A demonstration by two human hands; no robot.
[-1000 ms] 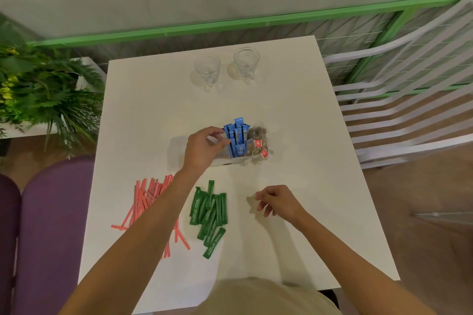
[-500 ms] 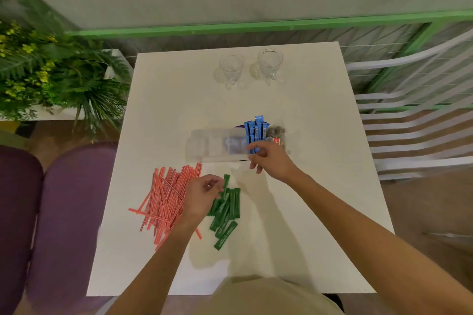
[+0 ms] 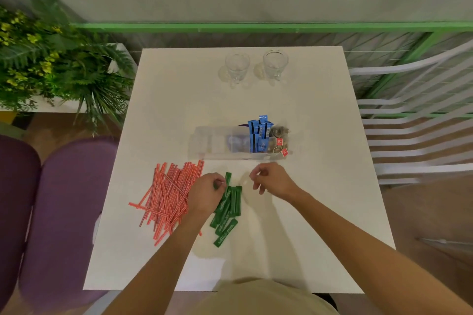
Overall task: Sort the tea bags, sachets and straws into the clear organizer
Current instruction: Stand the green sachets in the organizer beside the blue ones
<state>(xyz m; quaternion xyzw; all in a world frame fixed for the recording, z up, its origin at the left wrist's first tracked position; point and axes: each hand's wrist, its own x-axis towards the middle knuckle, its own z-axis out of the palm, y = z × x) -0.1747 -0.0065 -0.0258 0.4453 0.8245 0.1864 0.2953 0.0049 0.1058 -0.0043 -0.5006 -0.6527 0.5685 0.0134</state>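
Note:
A clear organizer (image 3: 217, 143) stands mid-table; blue sachets (image 3: 260, 135) fill one compartment and tea bags (image 3: 279, 139) with red tags the rightmost one. Its left compartments look bare. In front lies a pile of green sachets (image 3: 227, 210) and, to its left, a spread of red straws (image 3: 169, 194). My left hand (image 3: 207, 193) sits on the left side of the green pile, fingers curled around a green sachet. My right hand (image 3: 271, 180) hovers just right of the pile with fingers loosely curled, holding nothing I can see.
Two glass cups (image 3: 236, 66) (image 3: 275, 64) stand at the table's far edge. A green plant (image 3: 51, 59) is left of the table, purple chairs (image 3: 61, 207) at lower left, white slatted chairs (image 3: 419, 115) at right.
My left hand went from the organizer down to the green sachets and took hold there. My right hand rose to the organizer, then drew back toward the green pile.

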